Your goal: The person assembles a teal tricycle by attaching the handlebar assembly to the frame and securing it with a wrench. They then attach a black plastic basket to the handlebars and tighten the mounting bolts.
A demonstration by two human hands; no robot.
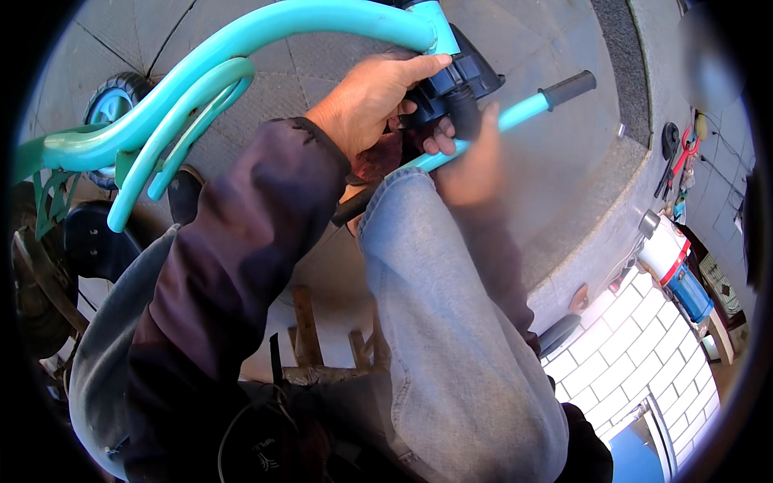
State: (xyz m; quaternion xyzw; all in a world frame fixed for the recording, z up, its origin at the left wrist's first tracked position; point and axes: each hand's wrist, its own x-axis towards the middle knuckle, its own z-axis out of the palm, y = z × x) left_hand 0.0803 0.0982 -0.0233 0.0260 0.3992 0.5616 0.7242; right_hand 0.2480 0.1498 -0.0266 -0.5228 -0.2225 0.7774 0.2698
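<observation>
A turquoise child's bike frame (314, 20) curves across the upper left, ending at its head tube (435, 28). My left hand (362, 97) is closed on the black plastic part (483, 64) beside that tube, thumb pressed along its edge. Below it, a turquoise handlebar (522, 114) with a black grip (572, 90) slants over my raised knee. My right hand (475, 165), smeared by motion, wraps round the handlebar close to a black ribbed stem cover (461, 111); some curled fingertips show. The handlebar's other black grip (353, 207) lies beside my knee, under my left forearm.
A small wheel (117, 101) with a turquoise hub is at the left on grey floor tiles. Along the right ledge lie red-handled pliers (686, 149), other tools and a white-and-blue container (676, 270). A white tiled surface (628, 346) is lower right. Wooden legs (306, 330) stand between my knees.
</observation>
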